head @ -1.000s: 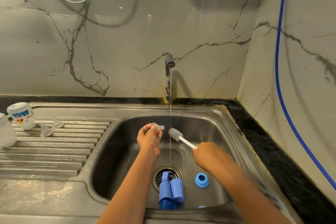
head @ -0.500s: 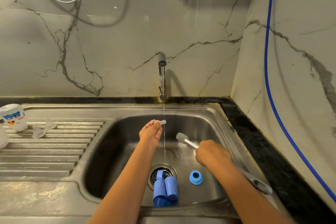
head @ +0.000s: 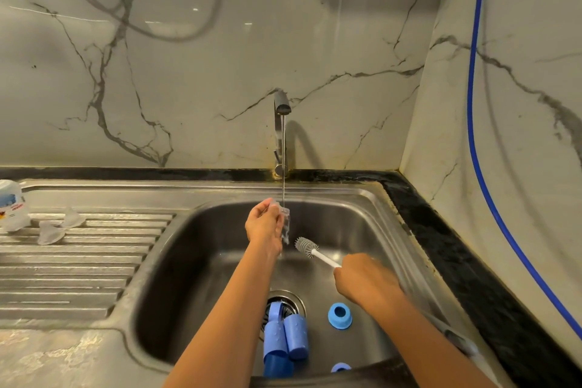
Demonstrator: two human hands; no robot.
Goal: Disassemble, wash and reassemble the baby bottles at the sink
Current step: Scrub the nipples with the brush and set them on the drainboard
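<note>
**Rinsing a small clear part under the tap**

At the left edge, a bottle [head: 9, 205] stands on the draining board [head: 94, 261] with two clear teats [head: 50, 231] beside it. These are likely already washed.

At centre, the left hand [head: 263, 224] pinches a small clear part [head: 283, 214] in the thin stream from the tap [head: 280, 123]. Splash blurs the part, so it may be a valve piece.

Lower centre, blue caps [head: 285, 340] lie over the drain, with a blue ring [head: 339, 316] just to their right.

Right of centre, the right hand [head: 365, 283] is clenched round the brush [head: 307, 246], whose head is clear of the water.

The next move calls for turning the part through the stream, then setting it on the board.

Half a second ago the part sat just left of the stream. A second ago the brush head was up at the water.
</note>
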